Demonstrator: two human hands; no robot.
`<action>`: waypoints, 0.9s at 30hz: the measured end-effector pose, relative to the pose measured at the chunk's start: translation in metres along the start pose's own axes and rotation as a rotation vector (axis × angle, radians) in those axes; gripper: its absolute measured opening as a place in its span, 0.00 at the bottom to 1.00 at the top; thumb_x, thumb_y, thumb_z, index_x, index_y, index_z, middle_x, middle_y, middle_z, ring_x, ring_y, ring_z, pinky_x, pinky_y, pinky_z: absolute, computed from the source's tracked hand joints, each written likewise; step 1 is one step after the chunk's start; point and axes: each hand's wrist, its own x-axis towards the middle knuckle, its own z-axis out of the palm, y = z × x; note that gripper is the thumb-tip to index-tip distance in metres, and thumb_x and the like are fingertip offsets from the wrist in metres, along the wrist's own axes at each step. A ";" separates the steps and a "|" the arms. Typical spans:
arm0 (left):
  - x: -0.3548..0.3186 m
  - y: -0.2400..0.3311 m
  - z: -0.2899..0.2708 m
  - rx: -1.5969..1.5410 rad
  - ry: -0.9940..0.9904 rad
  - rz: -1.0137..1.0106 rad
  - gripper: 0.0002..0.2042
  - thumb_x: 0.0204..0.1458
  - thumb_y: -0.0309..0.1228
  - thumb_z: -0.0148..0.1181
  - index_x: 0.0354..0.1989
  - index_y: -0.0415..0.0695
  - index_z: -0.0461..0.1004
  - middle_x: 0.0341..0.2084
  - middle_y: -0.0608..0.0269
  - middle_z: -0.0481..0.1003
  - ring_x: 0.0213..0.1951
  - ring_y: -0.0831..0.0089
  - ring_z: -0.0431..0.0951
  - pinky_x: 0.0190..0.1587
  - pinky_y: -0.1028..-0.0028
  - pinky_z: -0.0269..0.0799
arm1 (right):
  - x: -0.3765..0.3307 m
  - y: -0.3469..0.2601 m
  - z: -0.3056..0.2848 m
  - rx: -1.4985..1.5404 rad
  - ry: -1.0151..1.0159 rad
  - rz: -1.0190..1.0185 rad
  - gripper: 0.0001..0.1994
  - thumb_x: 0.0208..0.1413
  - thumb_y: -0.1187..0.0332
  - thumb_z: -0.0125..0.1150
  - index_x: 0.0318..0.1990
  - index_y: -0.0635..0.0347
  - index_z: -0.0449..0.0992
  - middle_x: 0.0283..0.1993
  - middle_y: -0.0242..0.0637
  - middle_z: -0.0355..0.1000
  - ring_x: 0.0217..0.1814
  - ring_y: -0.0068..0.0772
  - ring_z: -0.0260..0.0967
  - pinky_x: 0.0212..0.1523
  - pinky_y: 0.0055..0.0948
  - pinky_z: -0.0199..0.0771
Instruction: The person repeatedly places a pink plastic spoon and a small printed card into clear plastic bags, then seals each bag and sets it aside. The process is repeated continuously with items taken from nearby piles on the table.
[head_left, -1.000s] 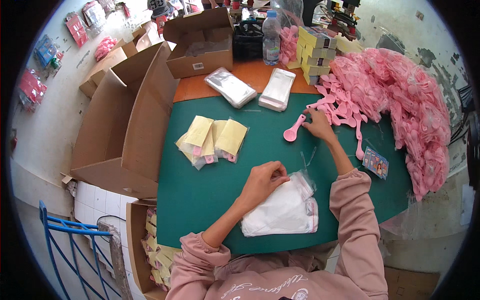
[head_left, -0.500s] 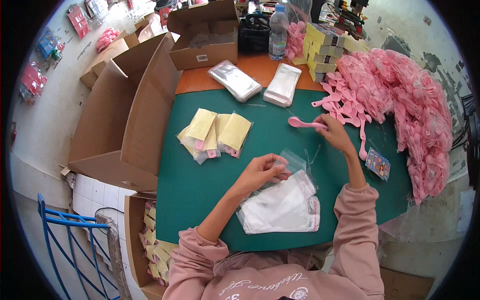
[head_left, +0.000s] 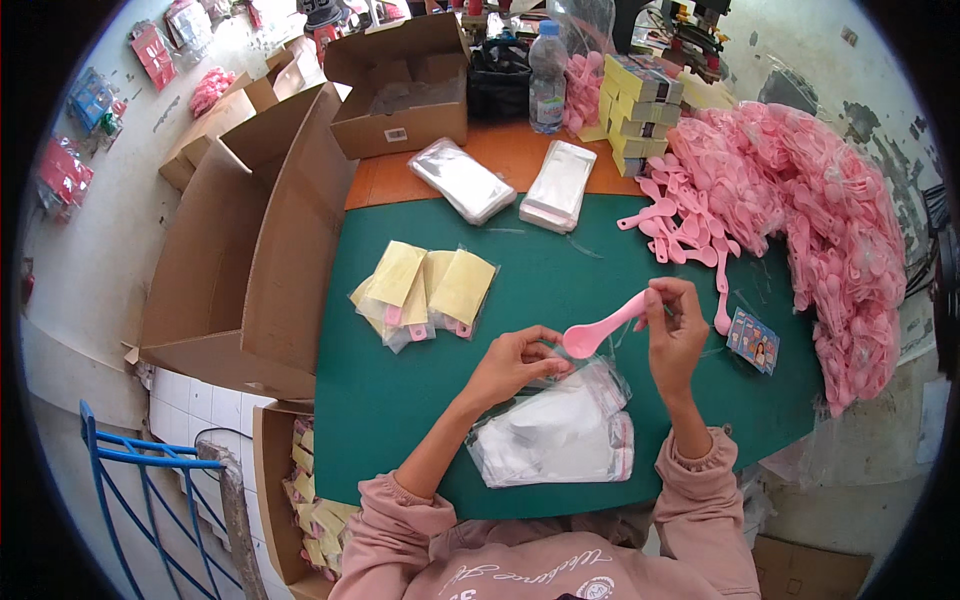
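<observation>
Peeling walls [head_left: 90, 250] around a green worktop [head_left: 370, 410]. Pinched by its handle in the right hand [head_left: 678, 330], a pink spoon [head_left: 592, 336], bowl just beside the left hand [head_left: 515, 368] and above clear bags [head_left: 560, 440]. Left fingers curled; cannot tell whether grasping clear film. Probably mid-run: done, a few yellow packets [head_left: 398, 272] beyond the left hand, with more in a carton [head_left: 268, 460] below; remaining, the held spoon, not yet bagged, and loose spoons [head_left: 690, 230] at right. Farther out, two stacks of sleeves [head_left: 460, 180], a bottle [head_left: 547, 85] and card bundles [head_left: 635, 105]. Crowding the sides, a tall box [head_left: 295, 240] and a heap of wrapped spoons [head_left: 835, 230].
</observation>
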 end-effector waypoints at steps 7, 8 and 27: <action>0.001 0.006 0.003 0.028 -0.009 -0.008 0.16 0.49 0.26 0.57 0.47 0.35 0.67 0.31 0.61 0.76 0.35 0.80 0.74 0.41 0.79 0.68 | -0.005 -0.003 0.003 -0.005 -0.091 0.034 0.05 0.52 0.76 0.55 0.35 0.67 0.69 0.26 0.34 0.69 0.24 0.16 0.66 0.21 0.16 0.68; 0.001 0.007 0.005 -0.007 -0.023 0.026 0.17 0.49 0.26 0.57 0.47 0.35 0.67 0.33 0.61 0.76 0.36 0.80 0.73 0.41 0.79 0.68 | -0.007 -0.002 0.006 -0.005 -0.091 0.036 0.05 0.52 0.76 0.55 0.35 0.67 0.69 0.26 0.34 0.69 0.24 0.16 0.66 0.21 0.16 0.68; -0.007 0.024 -0.012 -0.139 -0.145 -0.037 0.18 0.60 0.36 0.39 0.45 0.32 0.68 0.33 0.51 0.75 0.36 0.68 0.77 0.38 0.74 0.73 | -0.009 -0.004 -0.024 0.040 -0.612 -0.114 0.24 0.57 0.47 0.39 0.42 0.56 0.75 0.56 0.42 0.59 0.53 0.42 0.56 0.54 0.36 0.55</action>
